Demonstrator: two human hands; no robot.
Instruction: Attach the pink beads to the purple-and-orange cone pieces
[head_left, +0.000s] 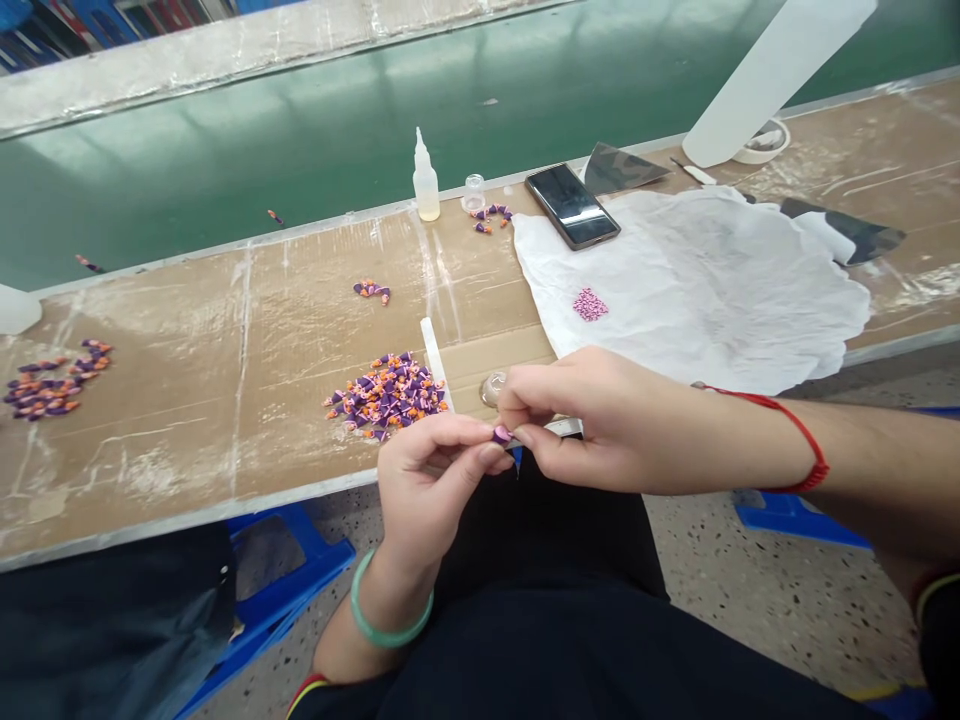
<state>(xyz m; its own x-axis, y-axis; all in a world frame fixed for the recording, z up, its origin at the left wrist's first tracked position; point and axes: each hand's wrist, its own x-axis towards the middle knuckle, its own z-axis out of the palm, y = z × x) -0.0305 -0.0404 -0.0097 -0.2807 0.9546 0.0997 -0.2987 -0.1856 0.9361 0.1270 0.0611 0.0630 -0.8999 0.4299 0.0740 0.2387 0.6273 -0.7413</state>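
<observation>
My left hand (420,485) pinches a small purple-and-pink figure piece (501,434) between thumb and fingertips, just over the table's front edge. From the other side my right hand (600,420) meets it, its thumb and fingers closed at the piece's right end. Whatever tiny thing those right fingertips may hold is hidden. Left of my hands lies a pile of similar purple, pink and orange figures (390,395). A small round clear dish (493,388) sits just behind my right fingers. Tiny pink bits (589,304) lie heaped on a white cloth (675,260).
Behind stand a dropper bottle (426,190) and a clear cap (474,190). A phone (574,205) rests on the cloth's edge. Farther right are a knife (694,172) and a tape roll (765,140). More figures (56,385) lie far left. A green belt (300,130) runs behind the table.
</observation>
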